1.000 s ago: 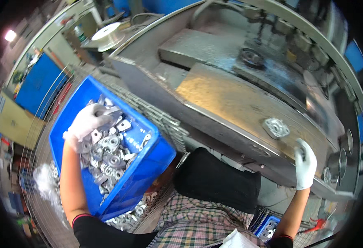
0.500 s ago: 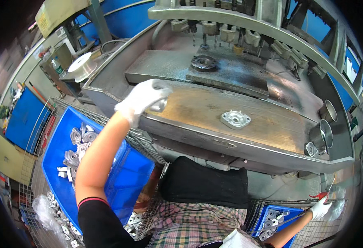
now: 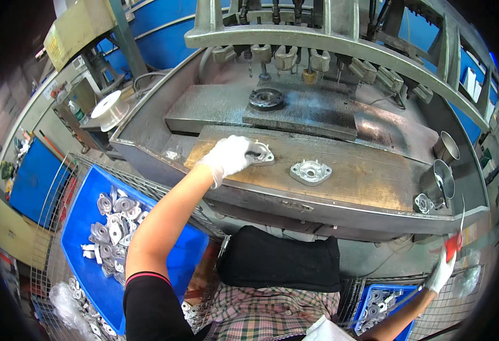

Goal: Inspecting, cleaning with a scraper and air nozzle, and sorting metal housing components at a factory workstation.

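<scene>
My left hand (image 3: 230,157), in a white glove, has its fingers closed on a silver metal casting (image 3: 264,153) at the wooden board (image 3: 363,176). Part of that casting is hidden behind the fingers. To its right on the board lies a second flanged casting (image 3: 310,172), flat, with a round opening in its middle. Out at the lower right, my gloved right hand (image 3: 443,271) grips a red tool (image 3: 452,245) with a thin rod rising from it.
Beyond the board, a dark round fixture (image 3: 266,98) sits on a metal plate under a drill head (image 3: 286,59). A blue bin (image 3: 175,250) of castings is at left, a smaller blue bin (image 3: 400,329) at lower right. Metal cups (image 3: 438,183) stand at the tray's right end.
My left hand has moved right and brought its casting to the board beside the other one. My right hand has risen with the red tool, and the whole view has shifted slightly.
</scene>
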### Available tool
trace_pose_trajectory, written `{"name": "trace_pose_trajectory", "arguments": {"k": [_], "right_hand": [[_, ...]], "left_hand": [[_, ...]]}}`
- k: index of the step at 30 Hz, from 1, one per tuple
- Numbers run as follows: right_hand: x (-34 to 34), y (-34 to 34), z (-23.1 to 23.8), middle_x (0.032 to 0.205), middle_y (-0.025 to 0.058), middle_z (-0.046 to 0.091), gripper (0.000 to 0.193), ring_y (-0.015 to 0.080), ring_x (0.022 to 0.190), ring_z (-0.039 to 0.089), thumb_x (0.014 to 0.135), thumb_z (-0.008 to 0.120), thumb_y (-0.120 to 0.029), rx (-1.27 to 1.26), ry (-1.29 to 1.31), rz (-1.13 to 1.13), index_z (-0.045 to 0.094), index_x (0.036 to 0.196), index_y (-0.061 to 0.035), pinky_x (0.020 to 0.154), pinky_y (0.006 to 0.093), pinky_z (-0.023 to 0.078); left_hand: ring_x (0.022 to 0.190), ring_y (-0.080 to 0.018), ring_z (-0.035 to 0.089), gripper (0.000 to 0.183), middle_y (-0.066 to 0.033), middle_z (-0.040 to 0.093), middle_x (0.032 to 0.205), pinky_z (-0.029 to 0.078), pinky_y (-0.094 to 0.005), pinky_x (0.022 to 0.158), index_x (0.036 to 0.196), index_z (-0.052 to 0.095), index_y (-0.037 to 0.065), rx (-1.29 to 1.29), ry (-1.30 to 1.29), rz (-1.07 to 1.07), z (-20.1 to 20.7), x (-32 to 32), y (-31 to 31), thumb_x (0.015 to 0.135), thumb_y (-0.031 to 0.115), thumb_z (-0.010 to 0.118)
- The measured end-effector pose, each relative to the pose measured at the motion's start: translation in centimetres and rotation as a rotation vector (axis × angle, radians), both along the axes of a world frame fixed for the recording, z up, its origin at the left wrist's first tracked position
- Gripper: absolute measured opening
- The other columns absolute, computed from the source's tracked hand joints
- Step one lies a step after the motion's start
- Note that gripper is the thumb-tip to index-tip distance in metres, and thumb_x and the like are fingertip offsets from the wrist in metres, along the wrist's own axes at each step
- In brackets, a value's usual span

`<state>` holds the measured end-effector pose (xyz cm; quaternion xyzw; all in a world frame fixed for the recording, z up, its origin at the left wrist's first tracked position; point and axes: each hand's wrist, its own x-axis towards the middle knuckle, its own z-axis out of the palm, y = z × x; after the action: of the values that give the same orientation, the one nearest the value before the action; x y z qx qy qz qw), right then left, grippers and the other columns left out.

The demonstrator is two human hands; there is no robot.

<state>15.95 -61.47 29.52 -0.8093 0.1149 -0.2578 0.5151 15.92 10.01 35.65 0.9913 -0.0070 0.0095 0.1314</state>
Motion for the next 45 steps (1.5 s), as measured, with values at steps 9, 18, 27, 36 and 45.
{"name": "trace_pose_trajectory", "arguments": {"k": [9, 18, 27, 36, 45], "right_hand": [[6.2, 32.7, 11.0, 0.106, 0.0133, 0.073, 0.043, 0.021, 0.095, 0.069, 0.088, 0.07, -0.025, -0.242, 0.026, 0.941, 0.063, 0.125, -0.0041, 0.086, 0.0359, 0.052], [11.7, 47.3, 10.7, 0.098, 0.0211, 0.069, 0.02, 0.0414, 0.094, 0.067, 0.094, 0.052, -0.022, -0.962, 0.039, 0.806, 0.058, 0.106, -0.0071, 0.082, 0.0511, 0.052], [10.0, 52.0, 9.3, 0.094, 0.0191, 0.07, 0.017, 0.0391, 0.089, 0.068, 0.093, 0.053, -0.02, -0.984, -0.055, 0.901, 0.059, 0.102, -0.0068, 0.079, 0.0494, 0.054], [12.2, 47.5, 10.4, 0.097, 0.0211, 0.07, 0.021, 0.0409, 0.092, 0.068, 0.095, 0.05, -0.023, -0.958, 0.069, 0.745, 0.058, 0.106, -0.0074, 0.081, 0.0513, 0.053], [8.3, 34.4, 8.9, 0.09, 0.0195, 0.072, 0.033, 0.0355, 0.081, 0.072, 0.092, 0.064, -0.026, -0.554, -0.064, 0.619, 0.061, 0.117, -0.0037, 0.074, 0.0463, 0.054]], "left_hand": [[0.103, -0.0308, 0.061, 0.028, -0.0088, 0.069, 0.101, 0.047, -0.0438, 0.09, 0.108, 0.072, 0.016, 0.407, -0.161, -0.141, 0.2, -1.2, -0.4, 0.083, 0.03, 0.072], [0.085, -0.0285, 0.065, 0.017, -0.0111, 0.067, 0.085, 0.049, -0.0411, 0.074, 0.089, 0.067, 0.009, 0.619, -0.318, -0.165, -1.4, -0.7, -0.2, 0.082, 0.024, 0.069], [0.084, -0.0331, 0.065, 0.022, -0.013, 0.067, 0.084, 0.05, -0.0463, 0.078, 0.094, 0.068, 0.008, 0.373, -0.276, -0.218, -1.8, -1.1, 0.6, 0.082, 0.026, 0.071], [0.093, -0.033, 0.066, 0.02, -0.0137, 0.07, 0.096, 0.051, -0.0457, 0.082, 0.101, 0.071, 0.012, 0.378, -0.288, -0.149, 0.0, 0.2, 0.2, 0.082, 0.019, 0.07], [0.091, -0.037, 0.067, 0.019, -0.0184, 0.069, 0.091, 0.054, -0.0467, 0.081, 0.099, 0.071, 0.006, 0.403, -0.495, 0.075, 4.0, 9.2, 1.5, 0.083, 0.012, 0.062]]}}
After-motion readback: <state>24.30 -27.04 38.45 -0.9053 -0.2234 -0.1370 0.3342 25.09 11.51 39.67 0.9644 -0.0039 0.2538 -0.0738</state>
